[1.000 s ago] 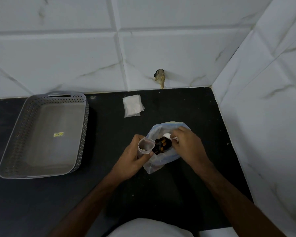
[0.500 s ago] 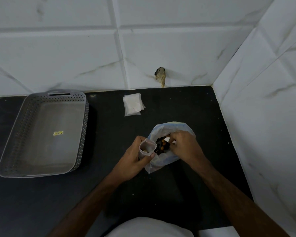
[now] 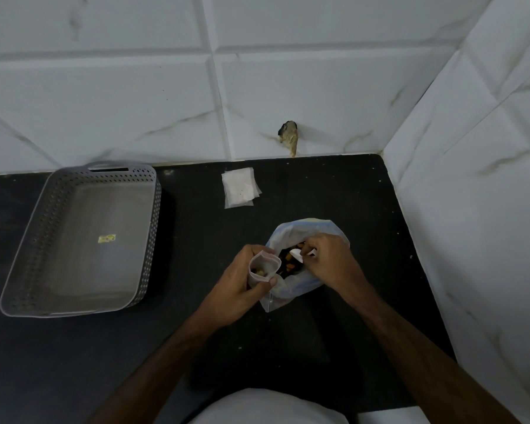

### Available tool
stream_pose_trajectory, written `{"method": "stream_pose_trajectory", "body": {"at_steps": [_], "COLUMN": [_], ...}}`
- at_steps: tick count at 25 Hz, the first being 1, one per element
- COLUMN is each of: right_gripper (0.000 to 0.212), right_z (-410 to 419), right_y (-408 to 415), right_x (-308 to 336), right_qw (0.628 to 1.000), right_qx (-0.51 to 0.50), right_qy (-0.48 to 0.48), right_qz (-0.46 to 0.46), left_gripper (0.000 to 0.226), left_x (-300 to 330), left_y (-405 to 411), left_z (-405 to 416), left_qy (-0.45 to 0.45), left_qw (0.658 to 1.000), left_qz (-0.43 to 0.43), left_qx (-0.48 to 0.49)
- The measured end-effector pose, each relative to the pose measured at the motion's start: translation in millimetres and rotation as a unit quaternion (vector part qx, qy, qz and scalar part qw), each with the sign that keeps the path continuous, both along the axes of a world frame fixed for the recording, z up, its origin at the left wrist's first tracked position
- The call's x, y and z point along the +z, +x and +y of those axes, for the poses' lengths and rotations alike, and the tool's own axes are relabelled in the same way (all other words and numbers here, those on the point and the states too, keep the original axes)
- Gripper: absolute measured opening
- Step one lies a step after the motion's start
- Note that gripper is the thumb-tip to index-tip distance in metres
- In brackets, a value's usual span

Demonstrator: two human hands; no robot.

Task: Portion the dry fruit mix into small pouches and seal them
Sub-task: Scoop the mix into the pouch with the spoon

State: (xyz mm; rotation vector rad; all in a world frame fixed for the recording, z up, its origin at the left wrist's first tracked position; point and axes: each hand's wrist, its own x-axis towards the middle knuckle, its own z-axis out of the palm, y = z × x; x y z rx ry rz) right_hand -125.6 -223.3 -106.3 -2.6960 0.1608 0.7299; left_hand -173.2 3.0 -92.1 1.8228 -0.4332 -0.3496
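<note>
My left hand [image 3: 240, 278] grips a small clear pouch [image 3: 263, 267], held upright with its mouth open; a few pale pieces lie inside. Right beside it, a large clear bag of dry fruit mix [image 3: 300, 237] lies open on the black counter [image 3: 196, 240], dark and orange pieces showing. My right hand [image 3: 328, 258] is at the bag's mouth and pinches a small white spoon [image 3: 297, 255], whose bowl sits over the mix. A stack of empty small pouches [image 3: 239, 188] lies flat near the back wall.
A grey perforated plastic basket [image 3: 40, 228] stands on the left of the counter with only a small sticker in it. White marble-look tiled walls close in the back and right sides. A hole with a brownish stain [image 3: 289, 137] marks the back wall.
My right hand has dipped the spoon lower into the big bag's mix. The small pouch in my left hand now shows a few pieces inside.
</note>
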Motion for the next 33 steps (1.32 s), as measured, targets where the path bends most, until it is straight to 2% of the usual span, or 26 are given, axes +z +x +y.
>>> {"method": "stream_pose_trajectory", "body": {"at_steps": [2, 4, 7, 11, 15, 22, 25, 28, 33], "right_gripper": [0.017, 0.020, 0.022, 0.015, 0.011, 0.012, 0.012, 0.011, 0.010], "right_z": [-4.7, -4.6, -2.7, -9.3, -9.2, -16.3, -18.3, -19.9, -20.0], "right_y": [-7.8, -13.5, -6.8, -13.6, -16.3, -17.5, -17.1, -17.2, -18.0], "right_x": [-1.2, -4.1, -6.0, -7.1, -8.8, -2.9, -4.3, -3.9, -1.7], "right_qw": [0.995, 0.997, 0.996, 0.991, 0.990, 0.989, 0.989, 0.988, 0.987], "right_qx": [-0.008, -0.006, -0.004, -0.014, -0.022, -0.017, -0.020, -0.021, -0.020], "right_qy": [0.054, 0.033, 0.029, 0.076, 0.072, 0.088, 0.089, 0.098, 0.101], "right_qz": [-0.085, -0.074, -0.085, -0.107, -0.118, -0.114, -0.116, -0.120, -0.124], "left_gripper": [0.035, 0.033, 0.031, 0.031, 0.033, 0.051, 0.047, 0.047, 0.043], "left_x": [0.3, -3.6, -22.0, -46.8, -57.3, -59.7, -59.5, -58.2, -56.7], "left_y": [3.0, 9.2, 21.9, 36.5, 42.0, 45.0, 44.6, 47.6, 58.6], "left_z": [10.1, 24.3, 41.5, 50.1, 53.5, 49.2, 44.7, 43.1, 50.2], "left_qy": [-0.009, 0.014, 0.092, 0.146, 0.172, 0.230, 0.274, 0.327, 0.397], "left_qw": [0.999, 0.997, 0.993, 0.986, 0.983, 0.973, 0.961, 0.942, 0.913], "left_qz": [-0.014, -0.027, -0.048, -0.071, -0.052, -0.005, -0.018, -0.035, -0.002], "left_qx": [0.035, 0.065, 0.061, 0.045, 0.039, 0.027, 0.019, 0.067, 0.098]}}
